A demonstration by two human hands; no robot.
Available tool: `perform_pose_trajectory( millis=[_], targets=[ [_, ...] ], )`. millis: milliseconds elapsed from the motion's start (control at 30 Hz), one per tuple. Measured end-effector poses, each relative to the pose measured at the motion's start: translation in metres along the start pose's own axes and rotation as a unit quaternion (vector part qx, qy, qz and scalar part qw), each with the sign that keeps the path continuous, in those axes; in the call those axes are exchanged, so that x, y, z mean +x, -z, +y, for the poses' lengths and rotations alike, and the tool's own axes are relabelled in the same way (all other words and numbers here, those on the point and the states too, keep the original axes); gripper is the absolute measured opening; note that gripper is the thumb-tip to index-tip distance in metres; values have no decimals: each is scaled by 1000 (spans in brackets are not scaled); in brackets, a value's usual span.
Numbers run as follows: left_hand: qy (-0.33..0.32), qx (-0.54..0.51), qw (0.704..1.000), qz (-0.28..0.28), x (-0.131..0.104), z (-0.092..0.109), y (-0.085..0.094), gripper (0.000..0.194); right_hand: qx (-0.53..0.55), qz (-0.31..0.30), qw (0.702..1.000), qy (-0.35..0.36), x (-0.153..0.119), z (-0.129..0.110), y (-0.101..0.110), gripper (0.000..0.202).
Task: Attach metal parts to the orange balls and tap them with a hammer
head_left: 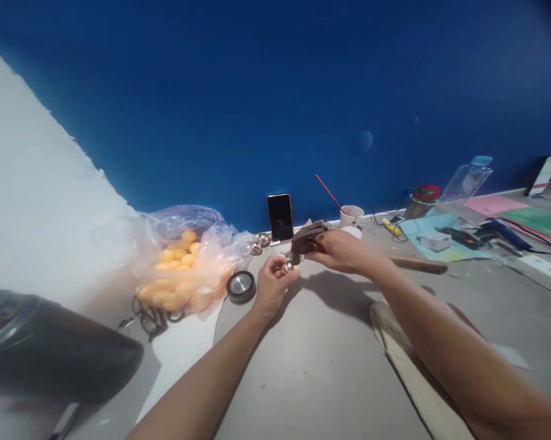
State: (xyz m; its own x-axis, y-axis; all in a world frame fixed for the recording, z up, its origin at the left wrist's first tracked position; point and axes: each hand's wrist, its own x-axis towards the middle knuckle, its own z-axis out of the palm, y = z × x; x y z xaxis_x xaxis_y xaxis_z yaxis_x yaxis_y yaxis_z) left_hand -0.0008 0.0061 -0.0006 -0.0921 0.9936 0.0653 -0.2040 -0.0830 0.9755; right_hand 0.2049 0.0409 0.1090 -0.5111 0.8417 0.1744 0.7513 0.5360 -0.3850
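Note:
Between the fingertips of my left hand (275, 282) is a small shiny gold-and-silver ball (288, 265). My right hand (342, 249) grips a dark brown piece (308, 237), whose kind I cannot make out. Its lower end hangs close above the ball; whether they touch is hidden. Two similar shiny balls (259, 243) lie on the table just beyond my left hand. A round black-rimmed tin (241, 286) stands to its left. Behind both hands, a phone (280, 217) leans upright against the blue wall.
On the left sits a clear plastic bag (202, 220) of orange balls, with glasses (151, 321) before it. A dark cylinder (51, 348) is nearer. To the right are a paper cup (351, 216) with a red stick, a wooden handle (417, 264), a clear bottle (465, 181) and a power strip (543, 269).

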Motion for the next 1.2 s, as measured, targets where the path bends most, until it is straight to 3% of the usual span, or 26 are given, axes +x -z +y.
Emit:
perform_pose_trajectory(
  millis=[133,300,467,633,767,933,1100,1200],
  targets=[
    [-7,3,1000,-5,-1,2,-1,46,-6,34,999,7,-2,0,5,21],
    [-27,35,999,0,-3,3,-3,39,-8,13,1000,-7,-1,-1,2,17],
    [-32,51,998,-1,-2,4,-2,39,-11,38,999,2,-3,-7,6,19],
    [-10,63,998,0,-1,3,-1,42,-78,-21,997,2,-5,-12,10,22],
    [-10,62,998,-19,-1,3,-1,41,-37,34,999,19,-6,-12,11,23],
    [-9,68,997,-26,-2,2,-1,42,-42,-1,999,12,-6,-9,9,17],
    [6,47,999,-25,0,2,-1,44,7,42,999,19,-8,-7,12,21],
    [6,45,999,-25,1,1,0,45,-3,17,1000,16,-9,-7,14,18]
  ],
)
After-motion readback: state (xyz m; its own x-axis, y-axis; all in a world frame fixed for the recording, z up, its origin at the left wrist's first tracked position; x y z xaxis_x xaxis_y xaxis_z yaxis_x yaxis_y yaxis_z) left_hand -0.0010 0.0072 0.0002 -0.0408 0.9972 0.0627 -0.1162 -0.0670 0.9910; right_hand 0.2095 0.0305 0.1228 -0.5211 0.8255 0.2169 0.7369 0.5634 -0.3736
